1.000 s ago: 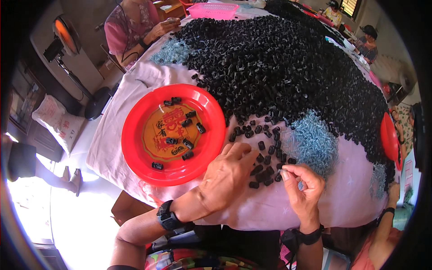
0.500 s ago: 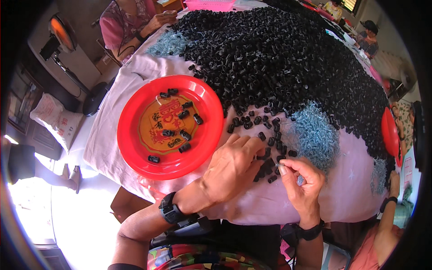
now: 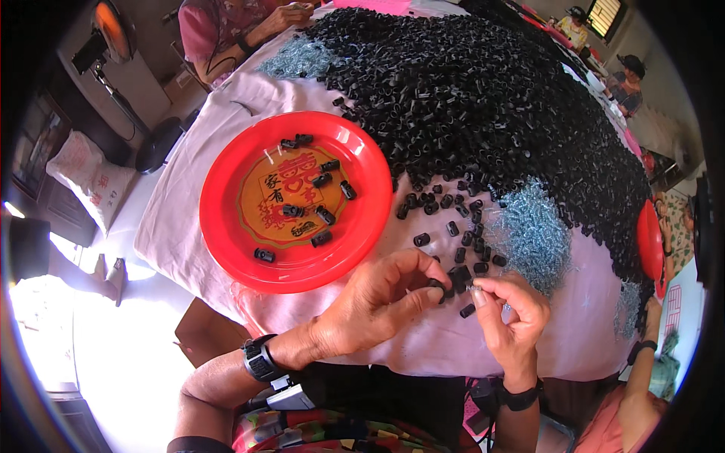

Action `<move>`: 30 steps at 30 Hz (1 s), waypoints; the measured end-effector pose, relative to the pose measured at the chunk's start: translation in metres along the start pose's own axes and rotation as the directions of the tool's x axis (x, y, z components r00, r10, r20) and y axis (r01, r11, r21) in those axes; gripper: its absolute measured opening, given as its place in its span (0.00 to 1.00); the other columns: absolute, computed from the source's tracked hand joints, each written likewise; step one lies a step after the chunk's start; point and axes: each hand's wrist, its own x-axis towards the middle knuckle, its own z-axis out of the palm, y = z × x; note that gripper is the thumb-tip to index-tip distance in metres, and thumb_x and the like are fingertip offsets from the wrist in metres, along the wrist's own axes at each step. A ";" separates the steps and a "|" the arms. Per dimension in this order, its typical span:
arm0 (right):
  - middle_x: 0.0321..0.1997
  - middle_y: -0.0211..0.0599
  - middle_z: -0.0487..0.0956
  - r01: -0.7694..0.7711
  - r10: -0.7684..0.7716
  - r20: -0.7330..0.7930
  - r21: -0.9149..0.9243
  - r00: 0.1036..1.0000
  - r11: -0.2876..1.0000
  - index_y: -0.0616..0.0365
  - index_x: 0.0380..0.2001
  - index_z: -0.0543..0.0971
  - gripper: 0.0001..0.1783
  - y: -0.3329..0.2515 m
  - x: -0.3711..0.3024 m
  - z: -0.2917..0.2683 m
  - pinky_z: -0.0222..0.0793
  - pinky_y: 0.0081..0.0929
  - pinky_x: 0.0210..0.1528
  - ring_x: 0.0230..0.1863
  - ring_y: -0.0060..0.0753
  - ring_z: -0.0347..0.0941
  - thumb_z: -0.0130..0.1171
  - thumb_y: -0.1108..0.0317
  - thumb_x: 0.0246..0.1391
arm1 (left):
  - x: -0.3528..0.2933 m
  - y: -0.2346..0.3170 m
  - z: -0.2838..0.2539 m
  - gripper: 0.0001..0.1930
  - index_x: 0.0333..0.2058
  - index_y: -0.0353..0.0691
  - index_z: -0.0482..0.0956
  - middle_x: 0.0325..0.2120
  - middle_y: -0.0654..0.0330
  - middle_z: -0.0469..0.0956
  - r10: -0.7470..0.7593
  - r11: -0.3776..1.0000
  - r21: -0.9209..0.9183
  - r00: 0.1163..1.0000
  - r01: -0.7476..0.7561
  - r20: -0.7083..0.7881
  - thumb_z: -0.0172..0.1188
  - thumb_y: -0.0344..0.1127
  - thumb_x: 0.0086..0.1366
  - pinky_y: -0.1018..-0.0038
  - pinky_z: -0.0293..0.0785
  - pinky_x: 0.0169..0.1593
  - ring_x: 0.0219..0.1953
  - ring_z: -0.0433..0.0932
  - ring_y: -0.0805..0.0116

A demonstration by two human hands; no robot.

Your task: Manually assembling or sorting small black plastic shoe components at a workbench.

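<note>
My left hand pinches a small black tubular plastic piece between thumb and forefinger. Close beside it, the thumb and forefinger of my right hand are closed on a tiny metal spring. Loose black pieces lie on the cloth just beyond both hands. To the right of them is a heap of bluish, silvery springs. A round red plate stands to the left of my hands, with several black pieces scattered in it.
A large mound of black pieces covers the far part of the pink-clothed table. Another spring heap lies at far left, near a co-worker's hand. At the right edge are another red plate and a person's arm.
My left hand has lifted from the loose pieces, turned, and now shows a black piece in its pinch. My right hand stays nearly in place. The view has shifted slightly.
</note>
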 end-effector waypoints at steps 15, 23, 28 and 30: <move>0.35 0.35 0.84 0.394 -0.323 0.292 -0.230 0.900 0.890 0.58 0.40 0.86 0.14 -0.023 0.024 0.005 0.75 0.32 0.31 0.30 0.39 0.78 0.72 0.78 0.47 | -0.009 -0.008 -0.006 0.15 0.51 0.33 0.80 0.35 0.61 0.86 0.097 0.930 0.354 0.995 -0.103 0.036 0.69 0.32 0.69 0.76 0.80 0.42 0.37 0.83 0.76; 0.38 0.38 0.83 0.447 -0.331 0.358 -0.317 0.873 0.836 0.59 0.47 0.86 0.21 -0.029 0.024 0.007 0.76 0.32 0.32 0.33 0.41 0.78 0.66 0.82 0.47 | -0.007 -0.012 -0.007 0.13 0.49 0.33 0.81 0.36 0.55 0.85 0.079 0.977 0.198 0.997 -0.081 0.017 0.67 0.31 0.68 0.72 0.79 0.43 0.36 0.83 0.69; 0.39 0.40 0.83 0.428 -0.317 0.349 -0.313 0.882 0.848 0.60 0.47 0.85 0.20 -0.028 0.044 0.001 0.77 0.35 0.35 0.35 0.44 0.78 0.65 0.80 0.49 | -0.010 -0.009 -0.007 0.10 0.48 0.34 0.81 0.36 0.60 0.84 0.054 0.979 0.194 0.997 -0.064 0.057 0.65 0.29 0.70 0.74 0.77 0.43 0.39 0.80 0.77; 0.39 0.41 0.83 0.346 -0.234 0.340 -0.320 0.911 0.882 0.61 0.48 0.85 0.19 -0.022 0.064 0.002 0.77 0.37 0.37 0.37 0.45 0.78 0.65 0.79 0.50 | -0.011 -0.012 -0.007 0.10 0.48 0.34 0.80 0.37 0.62 0.83 0.015 0.995 0.093 0.997 -0.022 0.071 0.64 0.28 0.71 0.75 0.77 0.45 0.41 0.80 0.79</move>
